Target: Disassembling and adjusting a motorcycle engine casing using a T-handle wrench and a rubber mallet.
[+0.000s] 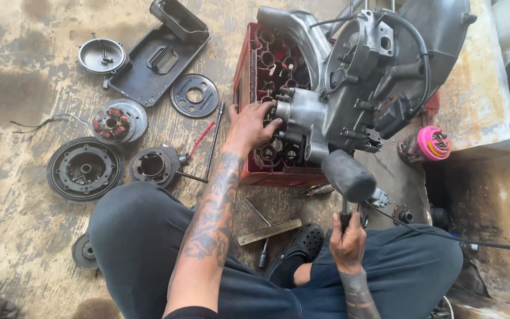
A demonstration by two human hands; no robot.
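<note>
Head view, looking down at a person seated cross-legged in dark trousers on a stained, worn concrete floor: a greasy grey cast-metal engine, lumpy with bosses, bolts and a black hose, rests on top of a red plastic crate with round bottle cells. The left hand, at the end of a tattooed forearm stretched forward, is pressed against the engine's near left end, fingers spread and curled over the casting. The right hand, wrist also tattooed, is clenched around the handle of a mallet, whose blunt black rubber head is raised upright, just in front of the engine's lower edge. Round metal parts lie spread on the floor to the left: a dark ribbed flywheel, a stator plate with copper-red coils and trailing wires, a thin black disc with holes, and a shallow round cover. A flat black rectangular housing sits beyond them. A red-handled screwdriver and a slim black rod lie beside the crate. A flat steel bar rests between the knees, near a black perforated clog. A pink cap stands to the right.
</note>
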